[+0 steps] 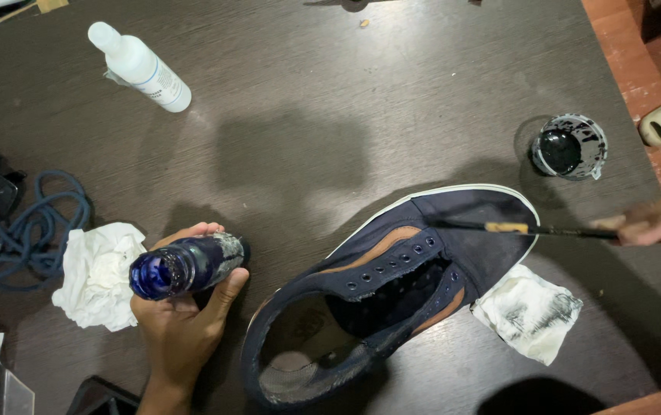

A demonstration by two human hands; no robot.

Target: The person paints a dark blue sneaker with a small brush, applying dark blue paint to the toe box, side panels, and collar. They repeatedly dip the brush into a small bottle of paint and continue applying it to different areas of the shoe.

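Observation:
A dark navy laceless sneaker (392, 284) with a white sole edge and brown trim lies on the dark table (307, 115), toe pointing up-right. My right hand (657, 223) grips a thin paintbrush (522, 228) whose tip rests on the sneaker near the eyelets. My left hand (188, 307) holds an open blue glass bottle (180, 265), tilted with its mouth toward me, to the left of the shoe.
A small cup of dark paint (569, 146) stands right of the shoe's toe. A stained tissue (526, 311) lies under the shoe's right side; a crumpled tissue (96, 273) and blue laces (34, 230) lie at left. A white plastic bottle (139, 68) lies at the back left.

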